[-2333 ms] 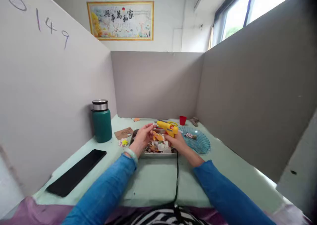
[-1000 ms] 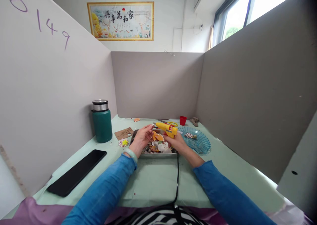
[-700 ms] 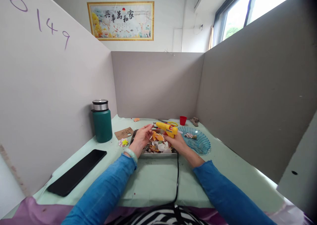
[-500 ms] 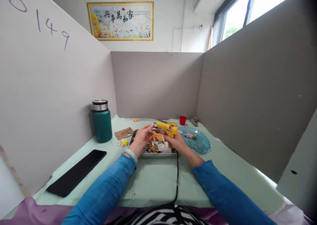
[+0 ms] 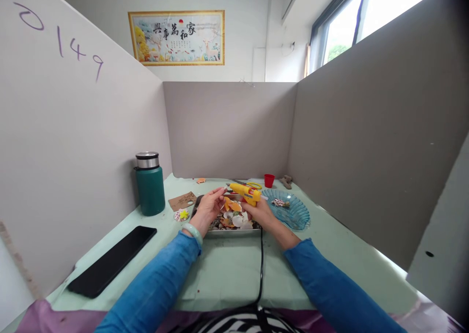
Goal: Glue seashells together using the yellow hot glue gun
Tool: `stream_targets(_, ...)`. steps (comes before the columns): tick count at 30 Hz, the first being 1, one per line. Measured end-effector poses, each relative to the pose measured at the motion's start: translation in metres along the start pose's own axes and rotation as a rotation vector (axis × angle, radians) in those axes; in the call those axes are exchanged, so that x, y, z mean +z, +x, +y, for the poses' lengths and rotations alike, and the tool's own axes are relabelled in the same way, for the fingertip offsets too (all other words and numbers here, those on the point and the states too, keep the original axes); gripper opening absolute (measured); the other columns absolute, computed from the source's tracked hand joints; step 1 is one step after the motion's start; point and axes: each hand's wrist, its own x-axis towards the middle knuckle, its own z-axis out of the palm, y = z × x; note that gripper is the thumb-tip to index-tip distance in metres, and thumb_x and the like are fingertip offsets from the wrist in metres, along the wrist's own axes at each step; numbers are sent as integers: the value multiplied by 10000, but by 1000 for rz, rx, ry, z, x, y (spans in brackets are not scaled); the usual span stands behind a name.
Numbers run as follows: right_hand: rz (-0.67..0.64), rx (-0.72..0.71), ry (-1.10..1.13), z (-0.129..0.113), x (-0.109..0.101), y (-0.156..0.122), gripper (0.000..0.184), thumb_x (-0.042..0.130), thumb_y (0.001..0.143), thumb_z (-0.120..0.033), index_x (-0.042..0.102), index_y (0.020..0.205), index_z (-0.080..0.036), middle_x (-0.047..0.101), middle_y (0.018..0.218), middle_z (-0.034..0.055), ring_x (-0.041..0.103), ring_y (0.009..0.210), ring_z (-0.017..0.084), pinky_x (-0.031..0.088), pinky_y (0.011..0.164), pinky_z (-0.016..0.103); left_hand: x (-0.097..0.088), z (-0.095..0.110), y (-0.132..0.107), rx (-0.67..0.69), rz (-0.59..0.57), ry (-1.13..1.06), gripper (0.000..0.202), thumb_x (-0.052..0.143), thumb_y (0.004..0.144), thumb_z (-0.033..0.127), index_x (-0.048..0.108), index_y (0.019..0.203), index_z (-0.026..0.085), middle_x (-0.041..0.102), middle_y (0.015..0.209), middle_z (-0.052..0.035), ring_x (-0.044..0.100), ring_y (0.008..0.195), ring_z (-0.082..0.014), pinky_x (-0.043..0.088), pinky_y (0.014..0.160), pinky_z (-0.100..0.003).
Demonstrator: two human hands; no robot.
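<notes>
In my right hand (image 5: 258,211) is a yellow hot glue gun (image 5: 245,191), its nozzle pointing left and a pale glue stick showing at its back. My left hand (image 5: 209,207) is closed in a pinch just beside the nozzle; what its fingertips hold is too small to make out. Both hands are above a metal tray (image 5: 234,233) filled with shells and orange pieces. An orange piece (image 5: 232,205) shows between the hands, over the tray. The gun's black cord (image 5: 261,264) runs down over the table's front edge.
A green bottle (image 5: 150,188) and a black phone (image 5: 113,260) are on the left. Near the tray lie a brown card (image 5: 182,201) and a flower-topped piece (image 5: 181,215). To the right are a blue scalloped dish (image 5: 298,214), red cup (image 5: 269,180) and yellow-handled scissors (image 5: 253,185).
The view has tilted up slightly, so the scene sits a little lower. Both hands and the glue gun keep nearly the same pose over the tray.
</notes>
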Motion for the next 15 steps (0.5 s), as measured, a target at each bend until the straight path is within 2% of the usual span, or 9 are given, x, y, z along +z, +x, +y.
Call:
stream_targets(9,-36,10,-38,-3,0,-1,225,610,689,-291,648,869,-162,567,585,-43,436,406,73,382,398,192,1,2,0,-6,9,-30,104,665,772,7,655,819,99,697,729,-46,531,428,-27,494,478,-149)
stream_targets(15,5,-8,-41,-5,0,-2,222,611,699,-313,645,853,-156,558,582,-39,440,412,74,387,410,194,2,2,-2,-16,-14,-75,123,682,758,6,648,829,100,702,748,-42,523,421,-19,494,462,-143)
